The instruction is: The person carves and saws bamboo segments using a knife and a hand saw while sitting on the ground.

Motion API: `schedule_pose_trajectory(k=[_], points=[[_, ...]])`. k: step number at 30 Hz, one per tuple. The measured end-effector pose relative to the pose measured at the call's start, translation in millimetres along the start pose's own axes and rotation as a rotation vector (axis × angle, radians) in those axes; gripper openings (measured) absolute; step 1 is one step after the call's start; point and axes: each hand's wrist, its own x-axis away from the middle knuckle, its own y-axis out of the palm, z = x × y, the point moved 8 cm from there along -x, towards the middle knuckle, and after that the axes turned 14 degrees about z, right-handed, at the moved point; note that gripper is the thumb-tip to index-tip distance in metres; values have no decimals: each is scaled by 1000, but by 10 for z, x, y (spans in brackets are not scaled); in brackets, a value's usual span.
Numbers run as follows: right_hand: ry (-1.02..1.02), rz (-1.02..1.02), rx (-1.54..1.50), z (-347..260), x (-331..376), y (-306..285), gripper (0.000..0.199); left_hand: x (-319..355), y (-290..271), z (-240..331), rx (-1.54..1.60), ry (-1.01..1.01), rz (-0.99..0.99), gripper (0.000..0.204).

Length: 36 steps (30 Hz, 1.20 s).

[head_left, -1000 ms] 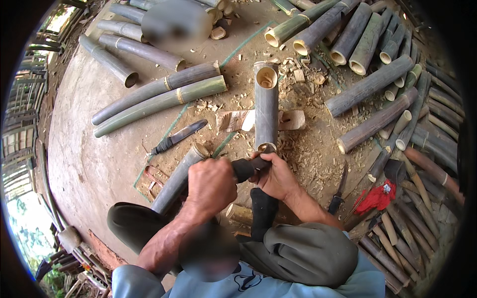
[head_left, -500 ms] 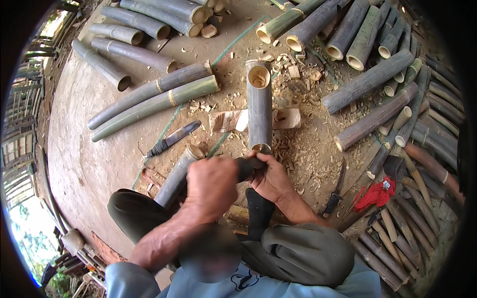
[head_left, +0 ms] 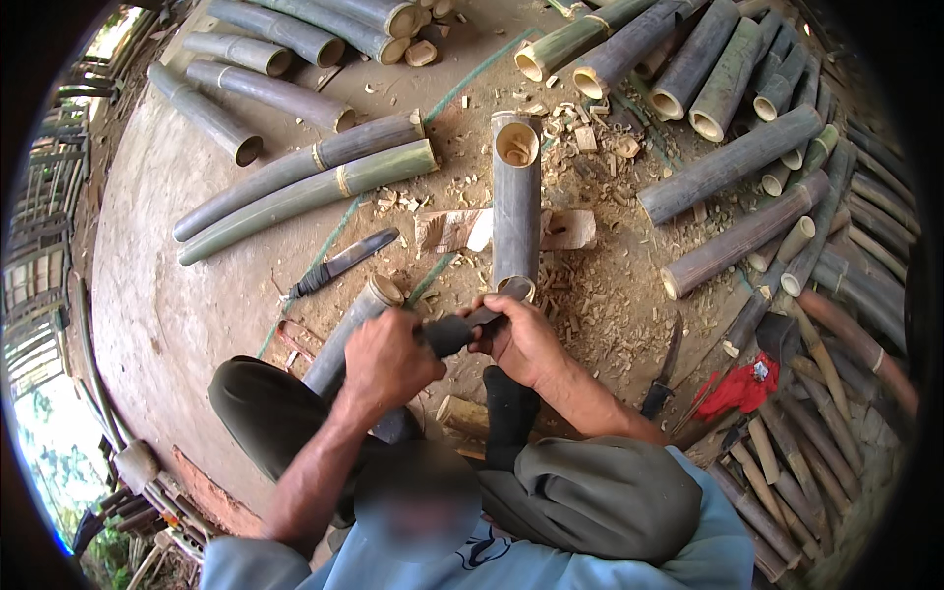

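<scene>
Tool (head_left: 450,335) slants from fisted left hand (head_left: 393,358) to right hand (head_left: 521,341).

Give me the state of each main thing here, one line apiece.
Block: lying flat
Middle tube: lying across block, near end open
Tool: held, tip by middle tube's near end
Left hand: closed on tool's handle
Right hand: closed on tool, nearer its tip
Wrapped knife: lying unsheathed, unheld
Green tube: lying down
Shavings: scattered
Red cloth: crumpled

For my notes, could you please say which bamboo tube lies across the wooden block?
The grey tube ahead of the right hand; no other tube crosses the wooden block.
</scene>
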Motion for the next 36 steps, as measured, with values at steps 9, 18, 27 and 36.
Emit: schedule_pose_trajectory(k=[9,18,27,36], points=[[75,-26,-508,138,-205,-281,27,3,20,1048,-564,829,73,8],[45,53,-20,298,-22,-142,27,-373,530,-377,218,104,-787,32],[-329,368,1141,-410,70,-740,46,911,1730,334,747,-321,-252,39],[-189,159,712,68,-16,-412,31,738,1392,-520,614,-263,-43,57]])
